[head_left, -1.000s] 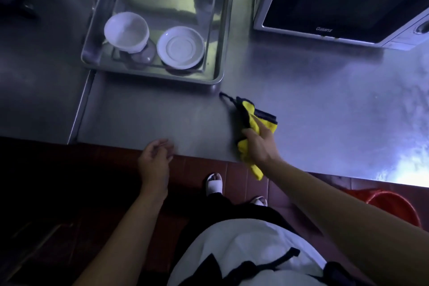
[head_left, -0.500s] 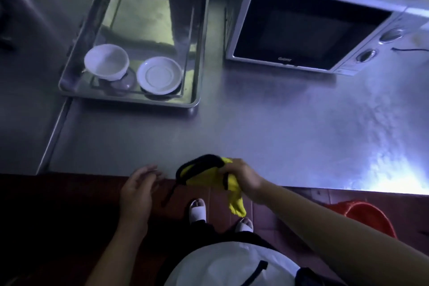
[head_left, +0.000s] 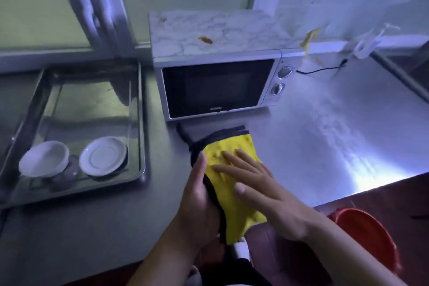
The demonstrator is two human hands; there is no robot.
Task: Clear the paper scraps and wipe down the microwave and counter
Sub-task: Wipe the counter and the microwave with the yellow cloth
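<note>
Yellow nubby cloth (head_left: 232,169) w/ dark trim drapes over near edge of steel counter (head_left: 325,134), just in front of microwave (head_left: 216,86). Right hand (head_left: 262,193) flat on it, fingers spread; left hand (head_left: 197,204) seems to grip its left hem. Orange scrap (head_left: 205,40) on microwave's marbled top; tray (head_left: 142,123) w/ white bowl (head_left: 44,158) & plate (head_left: 103,155) at left, red bucket (head_left: 366,234) near right

White bowl (head_left: 44,158) and saucer (head_left: 103,155) in steel tray (head_left: 92,102); red bucket (head_left: 366,234) nearby.
</note>
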